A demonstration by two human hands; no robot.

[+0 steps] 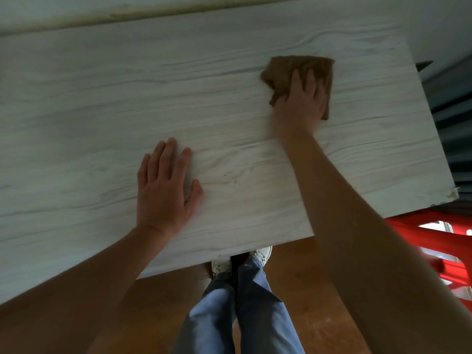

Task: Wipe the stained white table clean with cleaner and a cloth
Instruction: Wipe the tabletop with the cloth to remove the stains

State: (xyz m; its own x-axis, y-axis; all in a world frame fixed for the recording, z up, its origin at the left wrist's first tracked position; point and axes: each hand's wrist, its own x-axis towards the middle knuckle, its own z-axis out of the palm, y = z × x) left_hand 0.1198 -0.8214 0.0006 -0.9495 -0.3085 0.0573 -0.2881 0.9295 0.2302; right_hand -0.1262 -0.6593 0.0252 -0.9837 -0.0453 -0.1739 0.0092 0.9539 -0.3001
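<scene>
The person leans over the table (pixel 89 111), both arms out. The right hand (pixel 300 103) lies flat on a brown cloth (pixel 288 70), fingers straight and close together, pressing it onto the tabletop toward the far right corner. The cloth is crumpled and shows beyond the fingertips and on both sides. The left hand (pixel 166 190) rests palm down on bare wood near the front edge, fingers slightly spread, well apart from the cloth. Below are blue trousers (pixel 229 315), white shoes (pixel 263 254) and a brown floor (pixel 306 302).
</scene>
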